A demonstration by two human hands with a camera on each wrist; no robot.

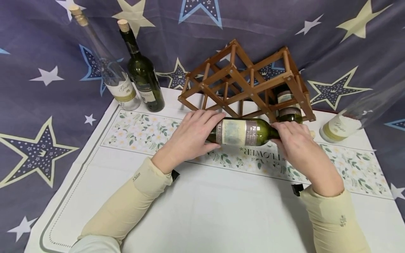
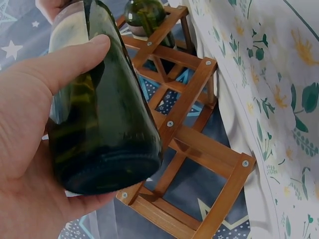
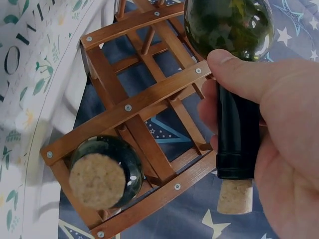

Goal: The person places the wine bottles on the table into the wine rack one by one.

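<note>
In the head view, we see a green wine bottle (image 1: pixel 238 132) held sideways, its base to the left and its neck to the right, between the middle of the counter (image 1: pixel 221 211) and its far edge, over the flowered strip (image 1: pixel 142 130) and just in front of a wooden rack (image 1: pixel 251 94). Its label carries a pale, mottled panel between brown bands with light lettering. We see the left hand (image 1: pixel 197 135) curled round the base end and the right hand (image 1: pixel 299 149) round the neck. Another green bottle (image 1: pixel 288 102) sits in the right side of the rack. A clear bottle (image 1: pixel 123 91) and a dark green bottle (image 1: pixel 146 79) stand near the far left corner, and a second clear bottle (image 1: pixel 338 128) near the far right one.

In the left wrist view, we see the smooth, dark glass towards the base, with the left grip clasping it, thumb along the side.

In the right wrist view, we see the rounded shoulder, the dark-sleeved neck and a pale cork (image 3: pixel 235 196) in its mouth; the right grip closes round the neck.
</note>
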